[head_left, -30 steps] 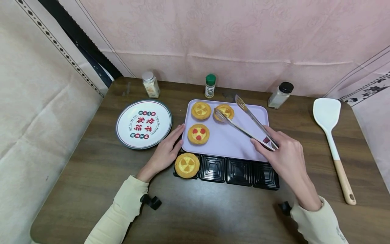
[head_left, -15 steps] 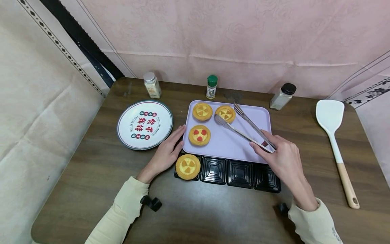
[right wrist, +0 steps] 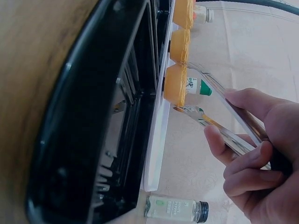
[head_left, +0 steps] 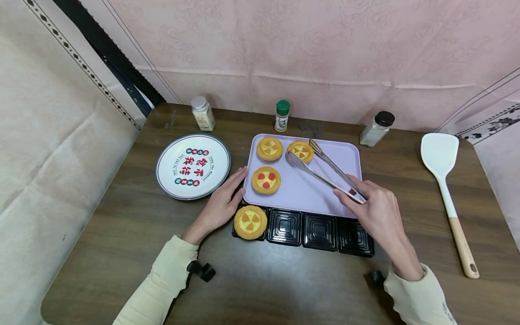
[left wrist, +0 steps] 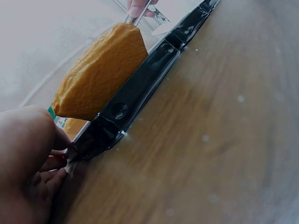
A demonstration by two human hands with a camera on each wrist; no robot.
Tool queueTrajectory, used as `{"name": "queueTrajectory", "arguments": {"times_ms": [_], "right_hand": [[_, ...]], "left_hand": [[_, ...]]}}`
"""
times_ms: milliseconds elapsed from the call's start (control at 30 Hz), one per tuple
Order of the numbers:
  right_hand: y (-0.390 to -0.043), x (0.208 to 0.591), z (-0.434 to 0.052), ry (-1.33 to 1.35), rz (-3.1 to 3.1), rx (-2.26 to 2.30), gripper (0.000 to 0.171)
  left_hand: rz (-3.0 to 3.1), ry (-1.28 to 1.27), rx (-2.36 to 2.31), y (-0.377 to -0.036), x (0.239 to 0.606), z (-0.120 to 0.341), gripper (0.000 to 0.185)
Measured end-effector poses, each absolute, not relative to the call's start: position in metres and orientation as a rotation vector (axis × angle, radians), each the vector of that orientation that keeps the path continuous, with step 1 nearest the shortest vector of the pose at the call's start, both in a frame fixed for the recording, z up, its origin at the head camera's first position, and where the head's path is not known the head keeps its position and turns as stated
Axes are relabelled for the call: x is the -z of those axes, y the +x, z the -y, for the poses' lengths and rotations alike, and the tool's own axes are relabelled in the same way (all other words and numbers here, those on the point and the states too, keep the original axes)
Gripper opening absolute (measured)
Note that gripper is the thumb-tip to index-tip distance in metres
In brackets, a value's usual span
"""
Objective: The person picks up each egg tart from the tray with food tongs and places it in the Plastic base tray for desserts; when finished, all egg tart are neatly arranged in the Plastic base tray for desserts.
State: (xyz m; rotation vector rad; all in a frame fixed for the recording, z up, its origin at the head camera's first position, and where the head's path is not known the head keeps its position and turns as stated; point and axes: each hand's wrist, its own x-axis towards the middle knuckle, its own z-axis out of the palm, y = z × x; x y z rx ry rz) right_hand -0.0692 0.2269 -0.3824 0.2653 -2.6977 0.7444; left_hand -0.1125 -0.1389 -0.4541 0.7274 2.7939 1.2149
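My right hand (head_left: 375, 203) holds metal tongs (head_left: 331, 169), thumb on one arm and fingers on the other. Their two tips stand on either side of an egg tart (head_left: 300, 151) with a yellow wedge pattern, on the lilac tray (head_left: 313, 194). The right wrist view shows the tips right at that tart's side. A similar tart (head_left: 270, 149) and one with red dots (head_left: 266, 180) share the tray. My left hand (head_left: 221, 201) lies with extended fingers along the tray's left edge. Below it, another tart (head_left: 250, 222) sits in the leftmost compartment of a black plastic tray (head_left: 321, 231).
A round white plate (head_left: 192, 167) with red lettering lies left of the tray. Behind stand a white-capped bottle (head_left: 202, 114), a green-capped bottle (head_left: 282, 116) and a black-capped pepper bottle (head_left: 377, 129). A white spatula with a wooden handle (head_left: 463, 246) lies at the right.
The tongs have come down and their tips have drawn closer together around the tart at the back. The left hand keeps its place at the tray's edge.
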Motion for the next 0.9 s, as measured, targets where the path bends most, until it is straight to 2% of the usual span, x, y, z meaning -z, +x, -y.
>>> {"name": "queueTrajectory", "arguments": {"times_ms": [533,900], "right_hand": [[-0.069,0.382,-0.228,0.272,2.687,-0.812,0.042],[-0.059,0.367,-0.235,0.296,2.618,-0.820,0.044]], "left_hand": [[-2.793,0.730,-1.204,-0.112,0.454,0.140,0.051],[-2.793,0.732,-1.201,-0.112,0.455,0.140,0.051]]}}
